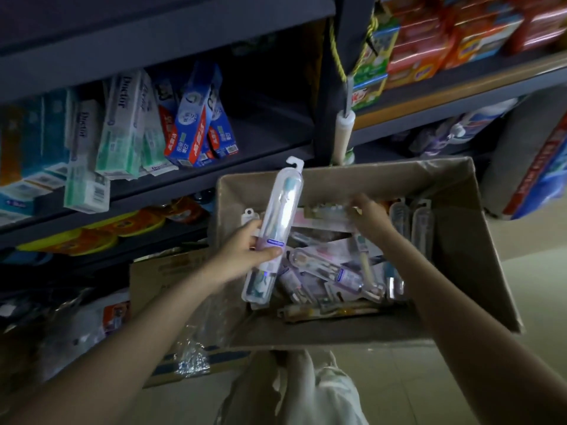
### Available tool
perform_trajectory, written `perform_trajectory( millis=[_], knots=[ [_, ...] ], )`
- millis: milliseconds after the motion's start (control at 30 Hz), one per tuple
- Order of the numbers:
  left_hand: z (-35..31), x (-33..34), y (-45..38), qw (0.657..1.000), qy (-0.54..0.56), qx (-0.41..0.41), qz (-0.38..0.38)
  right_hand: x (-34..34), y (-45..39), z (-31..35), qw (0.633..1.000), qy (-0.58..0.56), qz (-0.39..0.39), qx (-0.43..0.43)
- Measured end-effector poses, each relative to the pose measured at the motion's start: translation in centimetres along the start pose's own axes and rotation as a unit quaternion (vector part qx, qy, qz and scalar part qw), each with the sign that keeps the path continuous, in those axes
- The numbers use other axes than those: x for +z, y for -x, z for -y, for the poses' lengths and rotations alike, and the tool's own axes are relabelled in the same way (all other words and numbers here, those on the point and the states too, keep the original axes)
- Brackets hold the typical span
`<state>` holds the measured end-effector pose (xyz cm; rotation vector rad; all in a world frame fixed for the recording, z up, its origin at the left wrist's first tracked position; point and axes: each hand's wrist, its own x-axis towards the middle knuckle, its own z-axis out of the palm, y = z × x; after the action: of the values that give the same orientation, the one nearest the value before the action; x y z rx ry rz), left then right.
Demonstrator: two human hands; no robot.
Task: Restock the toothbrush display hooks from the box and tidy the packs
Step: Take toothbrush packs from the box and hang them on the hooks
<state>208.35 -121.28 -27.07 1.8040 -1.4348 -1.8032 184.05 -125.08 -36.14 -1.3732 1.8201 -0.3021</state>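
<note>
Inside the box (478, 250) of toothbrush packs (331, 280), right fingers (360, 207) pinch one; left fingers (270, 254) grip another.

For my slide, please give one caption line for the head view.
Left hand holds a clear toothbrush pack while right hand reaches into the brown cardboard box.

An open brown cardboard box (460, 240) holds a loose, crisscrossed heap of toothbrush packs (331, 277), with a few standing upright against its right wall. One clear, long toothbrush pack (277, 228) with a white hang tab at its far end is lifted over the box's left edge, tilted slightly right.
</note>
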Motion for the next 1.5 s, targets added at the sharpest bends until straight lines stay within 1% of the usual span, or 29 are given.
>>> perform_trajectory(
  millis=[33, 67, 100, 133, 167, 200, 233, 300, 333, 400, 500, 633, 700, 767, 833, 900, 933, 1000, 1067, 1133, 1167, 1333, 1500],
  knots=[
    [0.2, -0.7, 0.3, 1.000, 0.005, 0.000, -0.012, 0.6, -1.1, -1.8, 0.992, 0.128, 0.010, 0.012],
    [0.3, -1.4, 0.6, 1.000, 0.005, 0.001, -0.023, 1.4, -1.7, -3.2, 0.975, 0.220, 0.021, 0.015],
    [0.3, -1.9, 0.8, 0.999, 0.004, 0.004, -0.034, 2.3, -1.7, -3.8, 0.959, 0.283, 0.028, 0.004],
    [0.4, -2.4, 0.9, 0.999, 0.010, 0.009, -0.044, 2.9, -1.4, -3.6, 0.947, 0.319, 0.037, -0.024],
    [0.4, -2.7, 0.9, 0.998, 0.022, 0.015, -0.051, 3.2, -0.8, -3.0, 0.941, 0.331, 0.045, -0.059],
    [0.4, -2.9, 1.0, 0.998, 0.036, 0.018, -0.055, 3.4, 0.0, -2.3, 0.942, 0.320, 0.048, -0.094],
    [0.3, -3.1, 1.1, 0.997, 0.047, 0.020, -0.058, 3.1, 0.8, -1.2, 0.951, 0.284, 0.045, -0.114],
    [-0.1, -3.6, 1.5, 0.996, 0.057, 0.035, -0.055, 2.0, 2.6, 1.1, 0.979, 0.158, 0.004, -0.131],
    [-0.3, -4.0, 1.8, 0.996, 0.061, 0.046, -0.052, 1.3, 3.8, 2.5, 0.986, 0.091, -0.013, -0.140],
    [-1.3, -5.0, 3.0, 0.993, 0.068, 0.078, -0.052, -0.5, 6.7, 5.9, 0.986, -0.006, -0.040, -0.164],
    [-3.9, -7.5, 6.2, 0.983, 0.079, 0.152, -0.066, -2.7, 10.6, 12.5, 0.965, -0.095, -0.064, -0.237],
    [-7.8, -12.6, 11.6, 0.960, 0.058, 0.257, -0.099, -4.7, 15.0, 21.8, 0.914, -0.282, -0.045, -0.288],
    [-9.7, -15.2, 13.8, 0.945, 0.045, 0.299, -0.121, -5.7, 16.3, 25.5, 0.894, -0.328, -0.038, -0.302],
    [-11.8, -18.2, 16.6, 0.924, 0.039, 0.345, -0.161, -7.1, 17.1, 29.6, 0.877, -0.362, -0.043, -0.311],
    [-13.6, -21.4, 19.4, 0.900, 0.055, 0.383, -0.203, -8.7, 17.4, 33.9, 0.861, -0.410, -0.026, -0.299],
    [-15.1, -24.1, 21.7, 0.879, 0.075, 0.407, -0.237, -10.1, 17.7, 37.9, 0.854, -0.418, -0.013, -0.309],
    [-15.7, -25.5, 22.6, 0.869, 0.087, 0.419, -0.250, -10.6, 17.8, 39.7, 0.852, -0.404, -0.015, -0.332],
    [-16.5, -27.8, 24.4, 0.852, 0.101, 0.437, -0.271, -11.3, 18.5, 42.8, 0.850, -0.349, -0.035, -0.392],
    [-17.1, -29.8, 26.0, 0.841, 0.095, 0.439, -0.301, -11.5, 19.6, 45.7, 0.851, -0.272, -0.072, -0.443],
    [-17.5, -31.3, 27.4, 0.833, 0.085, 0.441, -0.323, -11.9, 20.5, 48.8, 0.842, -0.217, -0.093, -0.485],
    [-17.6, -31.9, 27.9, 0.830, 0.082, 0.441, -0.332, -12.2, 20.6, 50.3, 0.836, -0.207, -0.098, -0.498],
    [-18.3, -33.5, 29.0, 0.818, 0.077, 0.445, -0.357, -14.8, 19.8, 57.1, 0.826, -0.213, -0.174, -0.492],
    [-18.4, -33.4, 28.8, 0.819, 0.077, 0.444, -0.355, -16.4, 18.9, 60.7, 0.827, -0.235, -0.180, -0.479]
  ],
)
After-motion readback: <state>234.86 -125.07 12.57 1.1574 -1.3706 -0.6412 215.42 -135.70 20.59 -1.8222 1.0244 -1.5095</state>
